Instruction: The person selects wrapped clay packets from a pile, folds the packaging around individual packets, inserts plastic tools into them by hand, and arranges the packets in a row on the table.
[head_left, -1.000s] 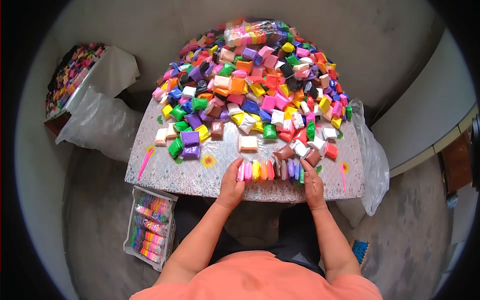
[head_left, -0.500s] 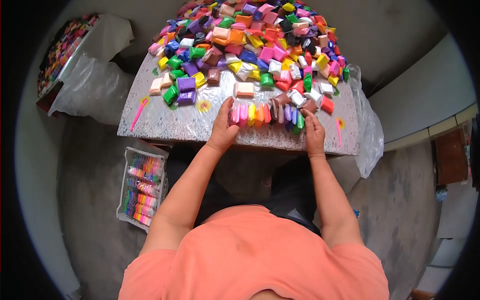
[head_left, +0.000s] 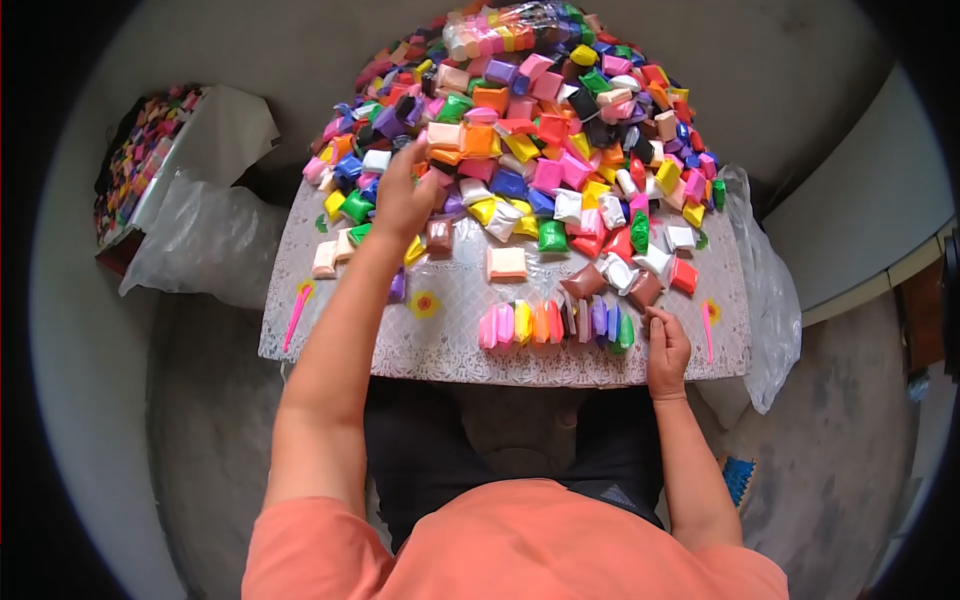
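A row of small coloured packets [head_left: 556, 324], standing on edge side by side from pink through yellow, orange and brown to green, lies near the front of the table. My left hand [head_left: 405, 195] reaches over the left part of the packet pile [head_left: 510, 183], fingers stretched and thumb apart, close to a peach packet [head_left: 444, 136]. Nothing shows in its grasp. At the row's right end, just beside the green packet [head_left: 626, 333], my right hand [head_left: 668, 355] rests with loosely bent fingers, holding nothing visible. A single peach packet [head_left: 507, 264] lies behind the row.
A clear bag of packets [head_left: 500, 32] tops the pile. Pink plastic sticks lie at the left [head_left: 297, 318] and right [head_left: 708, 332] of the lace-patterned tablecloth [head_left: 450, 362]. Clear plastic sheeting [head_left: 772, 290] hangs off the right edge. Another heap of packets [head_left: 150, 160] stands far left.
My left hand has left the row's left end and moved forward to the pile. My right hand stays by the green end. The view has tilted up, bringing the bag on the pile into sight.
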